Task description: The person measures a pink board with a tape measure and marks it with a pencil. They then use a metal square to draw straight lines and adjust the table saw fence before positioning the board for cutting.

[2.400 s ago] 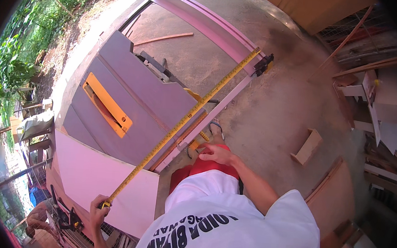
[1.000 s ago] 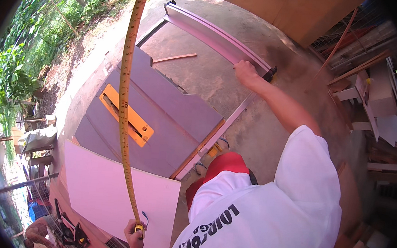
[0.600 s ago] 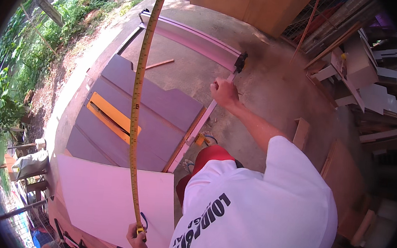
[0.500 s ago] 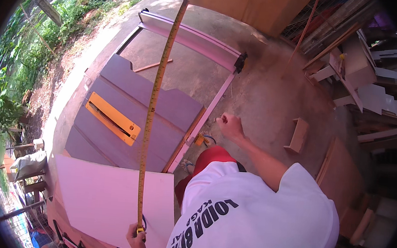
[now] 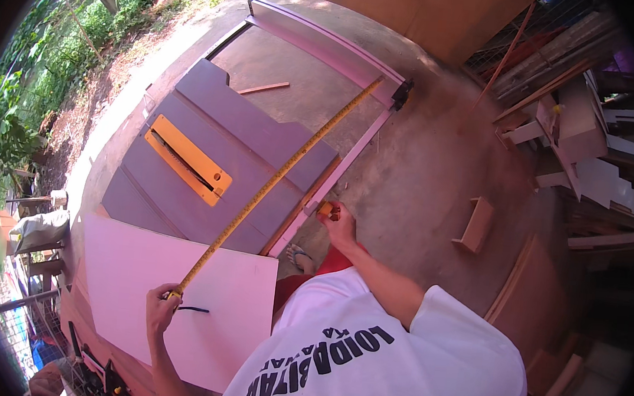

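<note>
My left hand [image 5: 162, 305] grips the case of a yellow tape measure [image 5: 171, 294], with a dark strap dangling from it. The extended blade [image 5: 283, 171] runs diagonally over the grey table saw [image 5: 245, 164] to near the right end of its long fence [image 5: 328, 50]. Under the left hand is a white panel [image 5: 125, 272] beside the saw. My right hand [image 5: 337, 223] holds a yellow knob [image 5: 327, 211] at the front rail [image 5: 350, 160]. The saw has a yellow throat plate [image 5: 186, 161] with the blade in its slot.
Stacked board offcuts [image 5: 595, 168] line the right. A small wooden piece [image 5: 473, 224] lies on the concrete floor [image 5: 431, 162]; a large plywood sheet [image 5: 421, 16] stands at the top. A thin wood strip [image 5: 264, 88] lies beyond the saw. Greenery and a wire fence are along the left.
The tape, raised and more upright a second ago, has swung back right to the diagonal across the saw. My right hand has come down from near the fence's end to the yellow knob.
</note>
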The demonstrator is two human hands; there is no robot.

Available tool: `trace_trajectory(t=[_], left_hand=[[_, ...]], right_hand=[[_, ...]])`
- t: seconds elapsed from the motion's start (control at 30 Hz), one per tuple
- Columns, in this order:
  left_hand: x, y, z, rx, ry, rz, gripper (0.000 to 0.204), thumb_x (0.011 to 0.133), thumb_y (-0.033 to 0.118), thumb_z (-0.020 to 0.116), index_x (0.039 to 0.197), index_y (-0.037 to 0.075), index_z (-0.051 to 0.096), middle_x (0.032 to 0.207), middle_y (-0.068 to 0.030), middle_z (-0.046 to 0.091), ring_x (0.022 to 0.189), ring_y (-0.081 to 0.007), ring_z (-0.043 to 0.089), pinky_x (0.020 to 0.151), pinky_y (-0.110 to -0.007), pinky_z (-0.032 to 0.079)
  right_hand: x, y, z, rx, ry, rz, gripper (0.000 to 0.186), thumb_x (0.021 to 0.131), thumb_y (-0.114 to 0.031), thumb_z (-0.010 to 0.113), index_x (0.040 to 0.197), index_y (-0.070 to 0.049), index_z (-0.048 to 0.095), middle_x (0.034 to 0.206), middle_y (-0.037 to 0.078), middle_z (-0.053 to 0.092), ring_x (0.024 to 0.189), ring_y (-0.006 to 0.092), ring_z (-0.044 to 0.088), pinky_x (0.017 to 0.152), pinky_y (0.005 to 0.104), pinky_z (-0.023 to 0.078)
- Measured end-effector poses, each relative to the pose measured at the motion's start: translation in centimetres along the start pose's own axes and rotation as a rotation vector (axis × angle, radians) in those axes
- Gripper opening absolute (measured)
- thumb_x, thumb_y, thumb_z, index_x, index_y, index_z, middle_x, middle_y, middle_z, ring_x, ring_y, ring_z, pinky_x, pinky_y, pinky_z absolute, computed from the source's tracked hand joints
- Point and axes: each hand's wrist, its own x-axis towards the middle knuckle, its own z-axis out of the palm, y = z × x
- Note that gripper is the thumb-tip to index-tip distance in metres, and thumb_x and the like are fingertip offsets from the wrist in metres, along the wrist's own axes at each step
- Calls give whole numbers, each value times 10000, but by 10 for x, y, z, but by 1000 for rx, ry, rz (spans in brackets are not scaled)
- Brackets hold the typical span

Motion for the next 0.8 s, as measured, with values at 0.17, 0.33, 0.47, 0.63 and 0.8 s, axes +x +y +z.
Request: trace_trajectory(t=[0.17,0.33,0.47,0.63,0.8], left_hand=[[30,6,-10,-10,-42,-67,348,779,53,627,1077,-77,749,791,-71,691,657,-114,622,565,-259,475],[59,-1,-19,-2,-39,-7,384,774,94,640,1109,-75,723,834,-76,698,698,-114,609,625,-263,479],[84,6,-16,60,25,139,321,768,115,642,1051,-27,698,884,-81,687,760,-137,613,695,-291,497],[111,11,-19,89,29,97,281,763,142,682,995,-16,682,971,-109,705,806,-176,651,748,-309,529],[112,13,-23,114,49,168,334,732,155,740,1009,-25,691,986,-125,696,815,-175,657,772,-325,534]], right_hand=[[23,61,-4,133,-100,-14,391,948,-365,774,1094,-18,666,824,32,673,674,88,593,596,255,471],[35,49,-13,823,-474,685,486,1019,-557,593,983,-72,614,762,19,630,577,85,483,516,238,368],[23,7,3,525,-346,704,465,1005,-541,637,1014,-77,599,803,21,639,599,83,498,520,238,371],[12,5,-2,246,-216,216,407,972,-427,735,1101,-67,596,893,13,645,700,78,536,539,239,384],[25,36,-11,428,-289,250,351,1004,-399,696,1110,-80,595,847,-14,604,685,78,518,539,242,382]])
